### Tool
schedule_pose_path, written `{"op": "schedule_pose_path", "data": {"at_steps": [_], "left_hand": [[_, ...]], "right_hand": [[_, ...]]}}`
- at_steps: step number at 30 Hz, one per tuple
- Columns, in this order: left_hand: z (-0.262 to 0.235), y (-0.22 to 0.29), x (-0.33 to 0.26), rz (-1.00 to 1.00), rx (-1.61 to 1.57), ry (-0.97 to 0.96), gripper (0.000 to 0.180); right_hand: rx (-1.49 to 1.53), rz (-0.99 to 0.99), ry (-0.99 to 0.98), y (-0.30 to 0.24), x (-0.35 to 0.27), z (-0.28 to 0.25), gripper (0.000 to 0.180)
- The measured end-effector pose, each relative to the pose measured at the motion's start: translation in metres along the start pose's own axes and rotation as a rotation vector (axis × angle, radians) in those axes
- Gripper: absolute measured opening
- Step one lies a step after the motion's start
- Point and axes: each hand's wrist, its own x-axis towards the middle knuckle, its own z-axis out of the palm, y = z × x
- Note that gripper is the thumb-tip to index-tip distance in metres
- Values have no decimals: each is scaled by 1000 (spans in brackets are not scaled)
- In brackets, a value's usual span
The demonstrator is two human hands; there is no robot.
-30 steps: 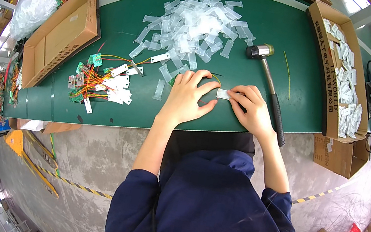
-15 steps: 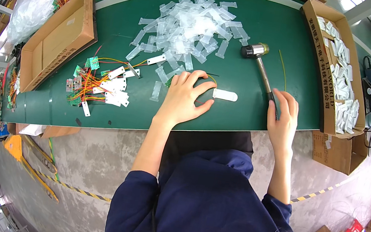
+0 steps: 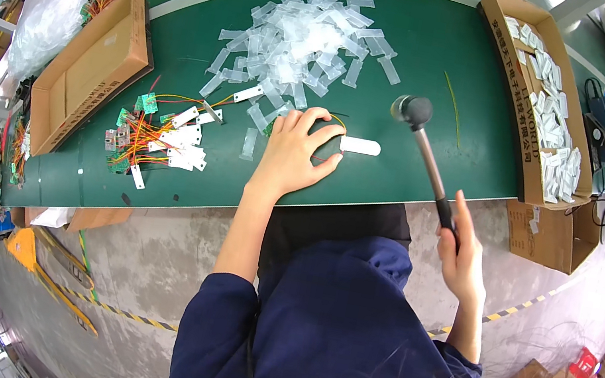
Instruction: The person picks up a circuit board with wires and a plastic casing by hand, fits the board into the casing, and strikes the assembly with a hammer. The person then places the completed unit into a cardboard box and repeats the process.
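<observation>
Left hand lies flat, fingers spread; right hand is raised, fist closed.

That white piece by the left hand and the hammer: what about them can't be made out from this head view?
- White piece: too small to tell what it holds inside.
- Wires under the left hand: the palm hides where they join.
- Hammer grip: the right hand covers its end.
- Cardboard box of white pieces: its far corner is cut off by the top rim.
- Green boards along the table's back edge: too small and bent by the lens.
</observation>
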Motion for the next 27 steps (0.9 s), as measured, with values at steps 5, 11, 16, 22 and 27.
{"op": "schedule_pose_path", "data": {"at_steps": [5,11,16,22,27], "left_hand": [[2,-1,1,25,12,32,34],[1,-1,1,29,7,28,35],[2,-1,-1,36,-2,38,35],[2,-1,1,53,10,64,34],[1,-2,-1,29,17,29,35]], "right_hand": [[102,129,-149,-8,-17,0,50],[157,6,-141,-18,-28,2,52],[61,19,-185,-16,-21,12,54],[134,-10,-176,-35,-16,13,53],[152,7,-235,-25,-9,24,50]]}}
